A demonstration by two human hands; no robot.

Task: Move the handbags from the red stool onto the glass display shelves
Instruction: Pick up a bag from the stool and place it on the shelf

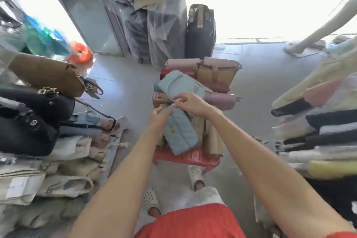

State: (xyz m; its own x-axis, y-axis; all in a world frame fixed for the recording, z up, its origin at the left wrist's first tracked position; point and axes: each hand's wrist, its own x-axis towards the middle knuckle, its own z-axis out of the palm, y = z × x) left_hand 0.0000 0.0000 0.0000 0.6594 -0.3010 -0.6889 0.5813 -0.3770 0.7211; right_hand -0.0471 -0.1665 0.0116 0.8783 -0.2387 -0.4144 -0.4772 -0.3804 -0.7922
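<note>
A quilted light blue handbag (180, 133) with a gold clasp lies on the near red stool (191, 158). My left hand (161, 117) grips its upper left corner. My right hand (190, 102) pinches its top edge. A second light blue bag (181, 83) lies just beyond, on a pile with a tan satchel (216, 74), pink bags (182, 63) and a mauve bag (225, 99). Brown bags (212, 139) lean on the stool's right side. No glass shelf is plainly in view.
Black and brown handbags (34, 106) and folded fabric bags (58, 162) are stacked at the left. Folded clothes (318, 131) hang at the right. Wrapped suitcases (164, 31) stand behind the stool. A mannequin leg (318, 31) is at the far right. My feet (196, 177) stand by the stool.
</note>
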